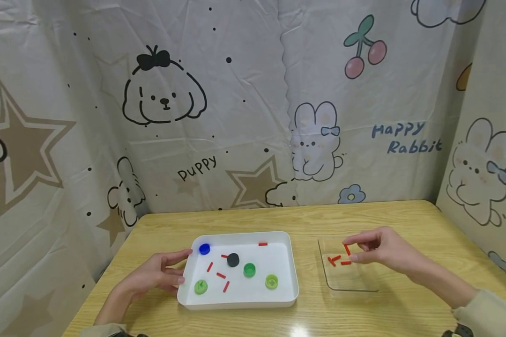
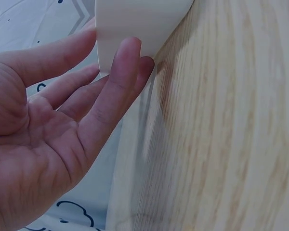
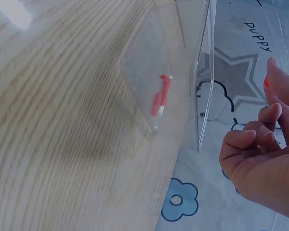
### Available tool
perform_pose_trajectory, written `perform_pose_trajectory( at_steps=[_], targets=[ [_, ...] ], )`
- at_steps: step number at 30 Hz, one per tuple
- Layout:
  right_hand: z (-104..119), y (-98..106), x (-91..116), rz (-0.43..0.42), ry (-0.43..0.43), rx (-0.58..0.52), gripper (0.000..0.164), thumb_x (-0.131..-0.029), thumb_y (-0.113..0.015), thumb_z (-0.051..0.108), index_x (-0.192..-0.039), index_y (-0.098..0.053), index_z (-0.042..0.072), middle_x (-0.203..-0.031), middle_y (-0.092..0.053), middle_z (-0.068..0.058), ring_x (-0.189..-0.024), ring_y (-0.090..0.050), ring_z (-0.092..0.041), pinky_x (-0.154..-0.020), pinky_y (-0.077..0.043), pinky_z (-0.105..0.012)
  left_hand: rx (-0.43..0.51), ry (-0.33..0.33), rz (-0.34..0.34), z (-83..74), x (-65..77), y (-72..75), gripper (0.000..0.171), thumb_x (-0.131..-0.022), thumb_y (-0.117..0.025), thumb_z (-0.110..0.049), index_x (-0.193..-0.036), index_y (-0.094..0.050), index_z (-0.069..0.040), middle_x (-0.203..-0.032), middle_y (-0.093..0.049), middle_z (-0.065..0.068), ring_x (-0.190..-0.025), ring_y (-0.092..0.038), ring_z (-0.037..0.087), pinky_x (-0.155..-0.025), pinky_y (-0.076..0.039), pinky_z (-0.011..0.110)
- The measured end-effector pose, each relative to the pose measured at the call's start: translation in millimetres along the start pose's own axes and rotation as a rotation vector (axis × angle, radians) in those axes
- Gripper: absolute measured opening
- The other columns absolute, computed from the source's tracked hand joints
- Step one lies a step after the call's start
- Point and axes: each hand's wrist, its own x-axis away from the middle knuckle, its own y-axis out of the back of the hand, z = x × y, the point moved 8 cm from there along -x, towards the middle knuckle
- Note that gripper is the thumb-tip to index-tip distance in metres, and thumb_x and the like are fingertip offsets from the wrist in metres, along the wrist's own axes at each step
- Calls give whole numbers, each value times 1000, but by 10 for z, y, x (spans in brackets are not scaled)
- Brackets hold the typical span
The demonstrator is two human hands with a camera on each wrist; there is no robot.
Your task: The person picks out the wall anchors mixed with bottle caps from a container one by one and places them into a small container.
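My right hand (image 1: 381,248) pinches a small red stick (image 1: 347,250) between thumb and fingertip, above the clear plastic box (image 1: 354,290). In the right wrist view only a red tip (image 3: 266,82) shows between the fingers of that hand (image 3: 260,149). Inside the box lie several red sticks (image 1: 345,263). My left hand (image 1: 153,276) rests against the left side of a white tray (image 1: 236,303), its relaxed fingertips at the wall; the left wrist view shows them around the tray's corner (image 2: 135,24).
The tray holds several red sticks (image 1: 226,286) and round caps: blue (image 1: 204,249), black (image 1: 233,260), green (image 1: 249,270) and light green (image 1: 200,287). Both containers stand on a wooden table (image 1: 320,318), tray left of the box. Behind hangs a printed curtain (image 1: 244,117).
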Motion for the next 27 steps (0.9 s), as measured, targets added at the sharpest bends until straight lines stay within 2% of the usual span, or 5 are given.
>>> perform_pose_trajectory(
  at_steps=[12, 18, 27],
  targets=[
    [-186, 150, 69, -18, -51, 42, 41, -88, -86, 11, -124, -75, -4, -82, -45, -4, -78, -44, -17, -61, -39, -28, 6, 0, 5, -4, -2, 2, 86, -93, -80, -7, -162, -30, 6, -155, -47, 31, -120, -69, 37, -83, -63, 50],
    [-152, 98, 25, -8, -24, 76, 38, -85, -88, 12, -119, -77, -3, -80, -45, -3, -73, -42, -15, -60, -38, -28, 11, 0, 2, 0, 3, 4, 87, -92, -80, -7, -162, -31, 5, -156, -46, 31, -121, -68, 38, -83, -63, 51],
    [-130, -39, -94, 38, 5, 68, 40, -87, -87, 10, -122, -75, -4, -76, -42, -1, -70, -40, -15, -58, -35, -27, 13, 4, -1, 7, 2, 4, 87, -92, -80, -6, -162, -31, 5, -155, -47, 31, -120, -69, 38, -82, -63, 50]
  ],
)
